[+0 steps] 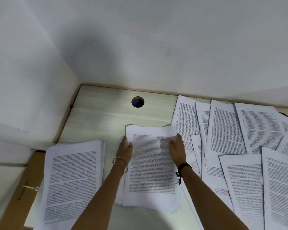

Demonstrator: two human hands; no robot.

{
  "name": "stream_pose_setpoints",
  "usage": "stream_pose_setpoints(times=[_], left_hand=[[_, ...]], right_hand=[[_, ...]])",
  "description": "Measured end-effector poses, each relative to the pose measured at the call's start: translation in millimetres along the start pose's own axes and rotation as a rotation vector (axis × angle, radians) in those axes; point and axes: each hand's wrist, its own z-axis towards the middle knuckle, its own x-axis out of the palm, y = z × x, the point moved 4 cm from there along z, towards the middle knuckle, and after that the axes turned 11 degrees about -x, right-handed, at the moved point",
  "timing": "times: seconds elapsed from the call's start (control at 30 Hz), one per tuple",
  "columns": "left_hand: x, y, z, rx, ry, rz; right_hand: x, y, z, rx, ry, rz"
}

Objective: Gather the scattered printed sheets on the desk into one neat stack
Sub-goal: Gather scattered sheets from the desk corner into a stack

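A bundle of printed sheets point(150, 165) lies in the middle of the pale desk point(103, 117), its edges uneven. My left hand point(125, 149) grips the bundle's left edge near the top. On the upper right edge my right hand point(177, 150) holds the same bundle, fingers curled over the paper. A thicker stack of printed sheets point(73, 180) sits to the left, squared up. Several loose printed sheets point(243, 146) lie fanned and overlapping across the right side of the desk.
White walls meet in a corner behind the desk. A round cable hole point(137, 101) is cut in the desk near the back. A brown wooden panel with a metal handle point(26, 188) stands at the left edge.
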Motion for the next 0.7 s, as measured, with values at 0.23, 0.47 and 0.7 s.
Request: stream_pose_setpoints(times=[0.23, 0.47, 0.7], left_hand=[[-1.6, -11.1, 13.9, 0.057, 0.009, 0.171], [-7.9, -16.0, 15.7, 0.026, 0.123, 0.093], [-20.2, 12.0, 17.5, -0.065, 0.016, 0.095]], right_hand=[[1.5, 11.8, 11.3, 0.056, 0.014, 0.118], [-10.4, 11.5, 24.2, 0.15, -0.116, 0.204], [-15.6, 38.1, 50.1, 0.201, -0.002, 0.336]])
